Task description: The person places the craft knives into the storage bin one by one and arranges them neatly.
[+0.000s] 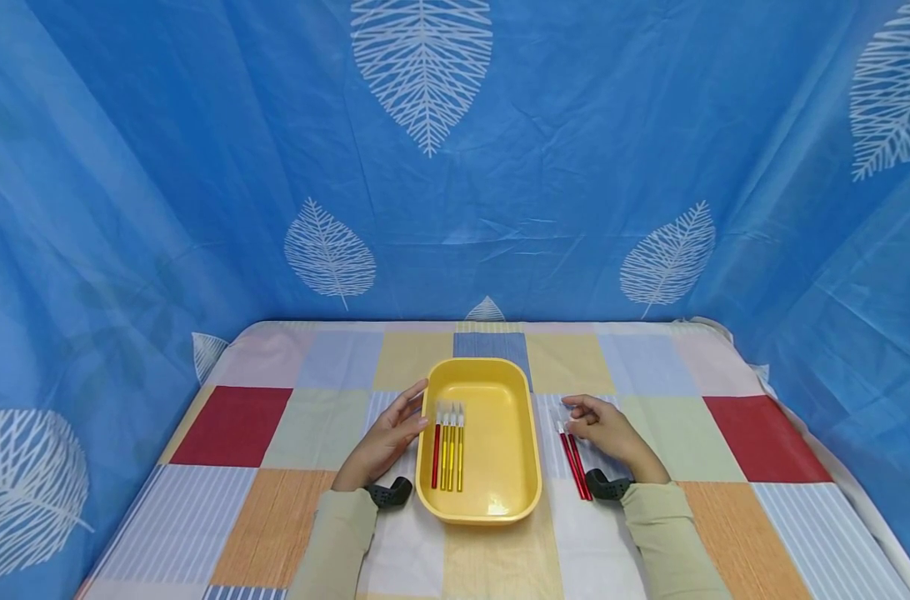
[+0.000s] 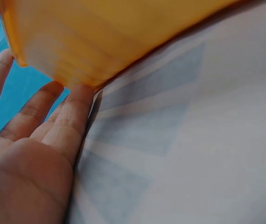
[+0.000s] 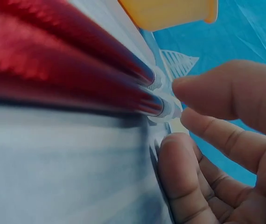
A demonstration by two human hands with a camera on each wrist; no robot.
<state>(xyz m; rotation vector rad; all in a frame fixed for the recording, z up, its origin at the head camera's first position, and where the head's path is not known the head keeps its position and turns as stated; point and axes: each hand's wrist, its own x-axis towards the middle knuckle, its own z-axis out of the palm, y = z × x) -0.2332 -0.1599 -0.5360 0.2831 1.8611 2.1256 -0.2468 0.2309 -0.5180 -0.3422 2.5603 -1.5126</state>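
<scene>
A yellow plastic tray [image 1: 500, 442] stands on the patterned cloth. In its left half lie a red-handled craft knife [image 1: 436, 457] and several yellow-handled craft knives [image 1: 452, 458] side by side, pale tips away from me. My left hand [image 1: 386, 440] rests against the tray's left side; its fingertips [image 2: 79, 95] touch the outer wall in the left wrist view. Right of the tray, two red-handled craft knives [image 1: 575, 467] lie on the cloth. Around their clear-capped ends is my right hand [image 1: 605, 429], thumb and fingers slightly bent and apart. Whether a fingertip touches a cap I cannot tell.
The patchwork cloth [image 1: 312, 429] covers the whole table. Behind it and along both sides hangs a blue curtain [image 1: 455, 217] with white leaf prints. Each wrist carries a black camera mount [image 1: 390, 493].
</scene>
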